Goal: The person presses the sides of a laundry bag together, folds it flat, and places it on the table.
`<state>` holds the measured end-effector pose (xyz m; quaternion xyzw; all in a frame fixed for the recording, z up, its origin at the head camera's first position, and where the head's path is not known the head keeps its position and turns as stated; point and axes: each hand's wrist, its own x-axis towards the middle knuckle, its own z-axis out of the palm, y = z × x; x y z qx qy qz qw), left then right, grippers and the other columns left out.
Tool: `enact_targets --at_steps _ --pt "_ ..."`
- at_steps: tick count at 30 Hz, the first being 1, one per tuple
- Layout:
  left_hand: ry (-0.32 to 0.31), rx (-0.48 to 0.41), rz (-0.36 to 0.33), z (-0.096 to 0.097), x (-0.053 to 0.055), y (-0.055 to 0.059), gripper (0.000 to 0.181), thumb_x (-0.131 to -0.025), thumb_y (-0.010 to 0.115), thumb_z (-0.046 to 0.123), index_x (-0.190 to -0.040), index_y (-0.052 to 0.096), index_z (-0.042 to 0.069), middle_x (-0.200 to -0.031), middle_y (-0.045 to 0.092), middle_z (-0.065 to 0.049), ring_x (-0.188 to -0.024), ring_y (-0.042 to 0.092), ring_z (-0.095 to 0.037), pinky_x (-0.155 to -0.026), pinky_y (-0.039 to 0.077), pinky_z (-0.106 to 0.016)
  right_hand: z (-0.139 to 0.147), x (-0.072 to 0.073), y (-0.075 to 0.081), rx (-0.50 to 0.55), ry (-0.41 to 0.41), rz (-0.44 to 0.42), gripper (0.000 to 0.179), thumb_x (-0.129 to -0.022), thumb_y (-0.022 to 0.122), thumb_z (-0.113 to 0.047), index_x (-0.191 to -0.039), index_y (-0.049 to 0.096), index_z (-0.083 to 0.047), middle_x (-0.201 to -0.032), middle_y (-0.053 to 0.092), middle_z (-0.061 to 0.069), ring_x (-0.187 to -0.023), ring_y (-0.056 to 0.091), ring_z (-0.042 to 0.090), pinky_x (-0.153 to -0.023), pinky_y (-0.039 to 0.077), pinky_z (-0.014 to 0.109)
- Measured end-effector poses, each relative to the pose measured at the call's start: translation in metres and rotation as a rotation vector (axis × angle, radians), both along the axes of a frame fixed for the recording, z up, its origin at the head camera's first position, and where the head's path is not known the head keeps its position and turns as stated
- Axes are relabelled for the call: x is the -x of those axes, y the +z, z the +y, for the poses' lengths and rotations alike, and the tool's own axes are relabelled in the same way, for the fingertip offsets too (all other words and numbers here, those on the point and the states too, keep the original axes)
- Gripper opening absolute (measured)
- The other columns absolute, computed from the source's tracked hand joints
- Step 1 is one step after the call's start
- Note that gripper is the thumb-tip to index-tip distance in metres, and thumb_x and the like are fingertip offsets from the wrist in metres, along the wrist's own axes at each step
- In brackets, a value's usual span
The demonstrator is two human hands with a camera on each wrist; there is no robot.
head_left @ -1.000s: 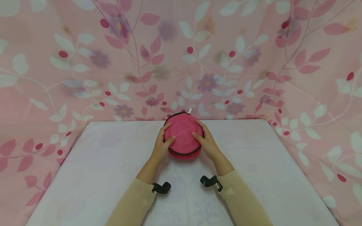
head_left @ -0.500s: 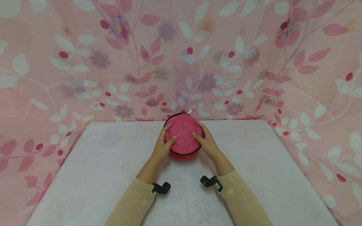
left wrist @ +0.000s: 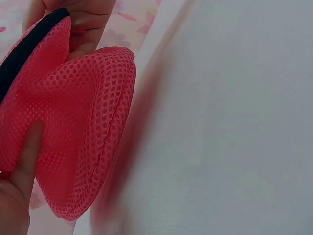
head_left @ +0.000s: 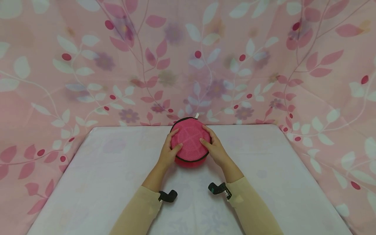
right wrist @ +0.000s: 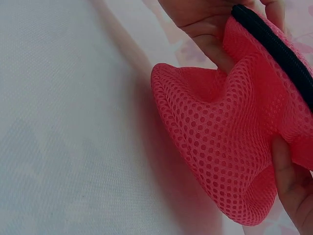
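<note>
In the head view, a round pink mesh bag with a black zip band (head_left: 191,140) is sitting a little below the centre of the frame, over the far part of the white cloth-covered surface (head_left: 117,173), its small white tab (head_left: 197,115) poking up at the top. The left hand (head_left: 168,152) is gripping the bag's left side and the right hand (head_left: 216,150) its right side, both thumbs pressing on the mesh top, the other fingers curling round the edge. In the left wrist view, the zip band is running across the upper left and the wall below it is buckling into a deep fold, so the bag is probably proving light, soft and squashy, not fragile; a finger of the left hand is lying against the mesh at lower left. In the right wrist view, the mesh is bulging and creasing in the middle, with the right hand's finger pressing in at lower right; whether the base is touching the surface is hard to tell. The open weave is likely giving decent grip, and the zip band, seemingly the stiffest part, is offering the firmest hold.
</note>
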<state>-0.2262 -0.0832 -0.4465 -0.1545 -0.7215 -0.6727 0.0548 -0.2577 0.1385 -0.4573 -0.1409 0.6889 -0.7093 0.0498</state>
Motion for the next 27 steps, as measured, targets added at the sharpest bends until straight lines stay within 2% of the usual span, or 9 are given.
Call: enact_targets --at_steps 15,18,22,25,27 --pt "0.025 -0.033 -0.022 0.007 -0.001 -0.004 0.062 -0.095 0.061 -0.001 -0.152 0.036 0.002 -0.155 0.035 -0.02 -0.139 0.038 -0.036 -0.116 0.028 -0.05 0.002 0.003 0.0 0.006 -0.027 -0.025 0.059 -0.102 0.057 -0.011 -0.155 0.035 -0.023 -0.161 0.026 0.002 -0.147 0.025 0.019 -0.12 0.022 0.042" --pt "0.046 -0.029 -0.009 0.008 0.006 -0.017 0.062 -0.095 0.062 0.002 -0.152 0.037 0.007 -0.155 0.037 -0.016 -0.139 0.039 -0.033 -0.116 0.029 -0.049 0.002 0.003 0.0 0.014 -0.031 -0.025 0.059 -0.102 0.057 -0.011 -0.155 0.035 -0.021 -0.161 0.026 0.002 -0.147 0.024 0.019 -0.12 0.021 0.041" --pt "0.05 -0.053 -0.014 0.01 0.008 -0.022 0.063 -0.095 0.063 0.002 -0.152 0.037 0.008 -0.155 0.037 -0.016 -0.139 0.039 -0.033 -0.116 0.029 -0.05 0.002 0.003 0.001 0.038 -0.028 -0.029 0.058 -0.102 0.056 -0.009 -0.156 0.035 -0.019 -0.162 0.026 0.003 -0.148 0.023 0.018 -0.12 0.02 0.041" --pt "0.065 -0.077 -0.035 0.01 0.007 -0.02 0.063 -0.095 0.063 0.001 -0.152 0.036 0.003 -0.155 0.035 -0.019 -0.142 0.035 -0.035 -0.117 0.025 -0.049 0.001 0.002 0.001 0.076 -0.024 -0.041 0.058 -0.102 0.055 -0.006 -0.155 0.035 -0.017 -0.16 0.029 0.005 -0.147 0.026 0.019 -0.119 0.023 0.041" --pt "0.1 -0.088 -0.036 0.011 0.012 -0.028 0.064 -0.095 0.064 0.002 -0.152 0.036 0.003 -0.156 0.035 -0.018 -0.144 0.033 -0.033 -0.119 0.024 -0.048 0.0 0.001 0.001 0.105 -0.024 -0.051 0.058 -0.102 0.054 -0.003 -0.155 0.036 -0.016 -0.159 0.031 0.008 -0.145 0.029 0.02 -0.119 0.025 0.042"
